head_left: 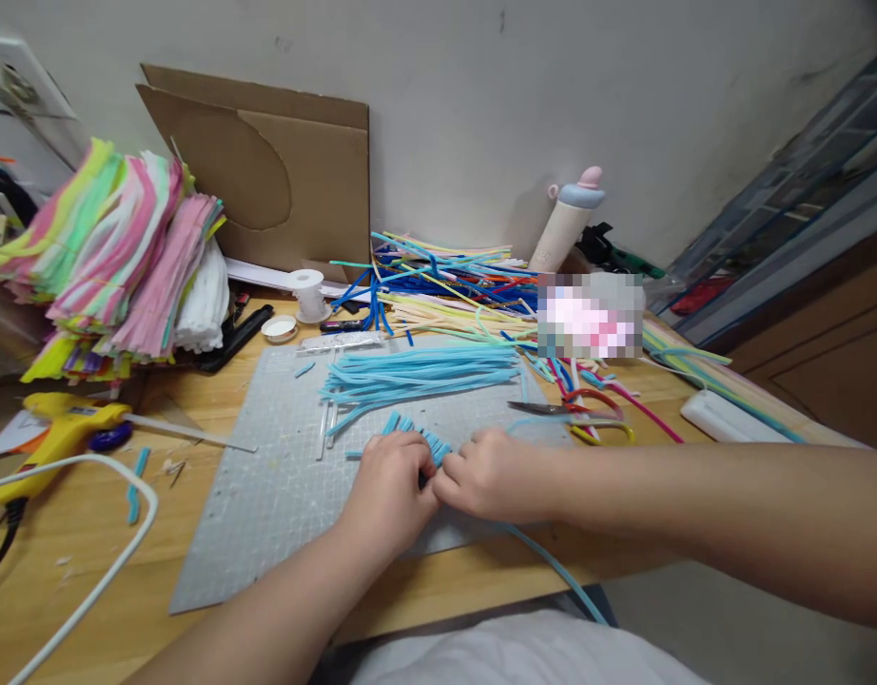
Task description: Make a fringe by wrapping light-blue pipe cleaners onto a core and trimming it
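Observation:
My left hand (394,480) and my right hand (492,476) meet over the near part of the grey cutting mat (260,504). Both are closed, fingertips together, on a light blue pipe cleaner (417,430) bent into a row of tight folds. From under my right hand a long blue strand (556,568) trails over the table's front edge. My fingers hide the spot being pinched. Just beyond lies a bundle of straight light blue pipe cleaners (424,371). Scissors (595,407) with red and yellow handles rest right of it.
A yellow glue gun (60,438) with a white cable (103,571) lies at left. Bundled pastel pipe cleaners (117,247) are piled behind it. Folded cardboard (324,190) and a bottle (567,224) stand against the wall. Mixed pipe cleaners (453,285) cover the back.

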`<state>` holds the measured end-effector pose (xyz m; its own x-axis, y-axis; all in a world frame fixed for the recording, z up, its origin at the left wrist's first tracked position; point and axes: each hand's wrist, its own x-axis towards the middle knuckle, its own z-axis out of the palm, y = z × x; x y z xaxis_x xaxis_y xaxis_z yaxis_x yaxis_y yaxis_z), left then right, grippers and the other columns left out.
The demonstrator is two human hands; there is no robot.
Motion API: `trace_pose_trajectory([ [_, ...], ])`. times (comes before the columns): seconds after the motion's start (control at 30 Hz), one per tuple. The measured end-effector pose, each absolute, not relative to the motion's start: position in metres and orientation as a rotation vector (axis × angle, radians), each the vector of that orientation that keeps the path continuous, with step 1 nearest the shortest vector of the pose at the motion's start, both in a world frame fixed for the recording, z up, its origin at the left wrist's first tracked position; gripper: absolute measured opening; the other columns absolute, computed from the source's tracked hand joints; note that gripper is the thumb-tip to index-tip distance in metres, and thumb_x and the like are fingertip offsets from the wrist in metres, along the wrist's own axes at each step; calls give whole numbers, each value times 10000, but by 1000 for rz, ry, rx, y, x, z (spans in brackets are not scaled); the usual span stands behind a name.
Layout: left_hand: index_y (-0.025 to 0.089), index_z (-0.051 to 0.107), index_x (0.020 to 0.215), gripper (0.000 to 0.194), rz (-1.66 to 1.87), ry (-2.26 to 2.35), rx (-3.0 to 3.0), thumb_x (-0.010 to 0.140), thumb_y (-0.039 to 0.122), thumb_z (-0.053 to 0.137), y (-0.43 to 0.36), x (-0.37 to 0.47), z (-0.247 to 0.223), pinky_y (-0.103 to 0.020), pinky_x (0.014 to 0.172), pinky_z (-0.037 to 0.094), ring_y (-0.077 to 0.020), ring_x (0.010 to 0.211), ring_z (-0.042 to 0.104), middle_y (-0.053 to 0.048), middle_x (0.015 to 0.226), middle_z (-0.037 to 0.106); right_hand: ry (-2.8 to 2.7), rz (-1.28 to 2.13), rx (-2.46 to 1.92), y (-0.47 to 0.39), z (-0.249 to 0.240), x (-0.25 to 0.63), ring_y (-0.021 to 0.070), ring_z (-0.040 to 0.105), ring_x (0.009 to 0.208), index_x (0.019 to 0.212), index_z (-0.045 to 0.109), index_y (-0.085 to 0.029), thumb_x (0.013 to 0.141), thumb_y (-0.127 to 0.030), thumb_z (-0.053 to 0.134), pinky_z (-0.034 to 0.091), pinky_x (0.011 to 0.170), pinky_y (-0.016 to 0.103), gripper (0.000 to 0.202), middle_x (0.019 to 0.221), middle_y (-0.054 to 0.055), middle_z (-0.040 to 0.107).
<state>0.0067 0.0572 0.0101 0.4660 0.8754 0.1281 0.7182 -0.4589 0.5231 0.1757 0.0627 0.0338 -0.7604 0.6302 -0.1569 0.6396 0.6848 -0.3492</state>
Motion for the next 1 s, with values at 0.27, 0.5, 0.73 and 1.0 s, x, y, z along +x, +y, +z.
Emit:
trace_pose_trajectory([
  [0.27,194,542,585,147,558,1335,2336,663,70,561,56,7,11,-331,677,370,-174,727,542,14,675,585,2077,-1376,1801,75,34,166,95,426,452,670,600,-170,767,-238,480,281,443,220,168,529,-26,495],
  [0.5,197,567,585,131,555,1326,2291,695,155,625,57,6,9,-340,701,368,-176,737,539,12,683,591,1122,-2219,1671,86,40,166,81,498,330,729,560,-138,824,-157,371,355,324,172,212,477,-44,490],
  [0.73,192,559,591,131,575,1323,2289,684,109,598,56,6,9,-335,699,371,-170,729,540,14,668,581,786,-2355,1681,87,39,166,100,567,371,753,518,-137,899,-173,262,379,299,148,296,512,-8,554],
  [1.0,191,555,584,130,560,1339,2301,685,128,606,56,7,10,-324,682,363,-161,721,532,23,663,576,850,-2371,1685,83,44,166,22,283,239,734,485,-151,871,-162,360,159,242,114,186,482,-70,443],
])
